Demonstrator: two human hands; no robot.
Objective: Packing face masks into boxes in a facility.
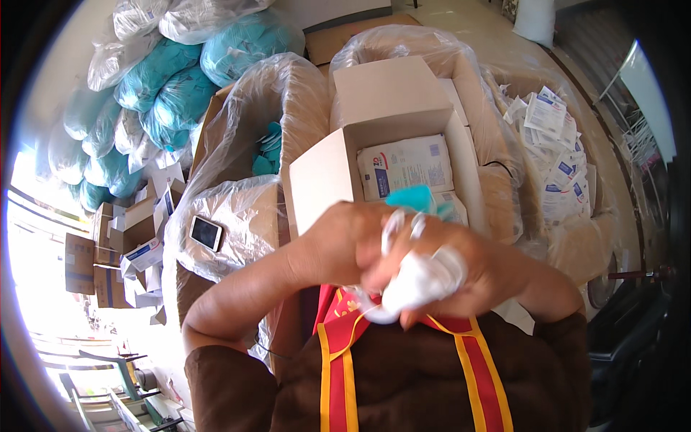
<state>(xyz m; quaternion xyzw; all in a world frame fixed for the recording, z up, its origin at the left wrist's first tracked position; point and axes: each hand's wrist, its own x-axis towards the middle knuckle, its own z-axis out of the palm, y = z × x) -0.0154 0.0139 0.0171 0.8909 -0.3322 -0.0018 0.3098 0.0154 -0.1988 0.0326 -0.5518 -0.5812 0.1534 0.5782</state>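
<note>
both hands' fingers clutch a white wad (pixel 421 281) together; open box (pixel 392 137) of packets just beyond

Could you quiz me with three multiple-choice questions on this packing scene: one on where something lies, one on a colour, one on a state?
1. Where does the phone lie?
A. On the clear plastic over a carton, to the person's left
B. Inside the open white box
C. On the floor

2. What colour are the bundles in the clear bags at the upper left?
A. Red
B. Teal
C. Black

3. How is the white box in front of the hands?
A. Taped shut
C. Crushed flat
B. Open, flaps up, flat white packets inside

Answers:
1 A, it rests on the plastic sheet left of the left hand.
2 B, teal shows through the bags.
3 B, the flaps stand up above the right hand and packets lie in it.
</note>
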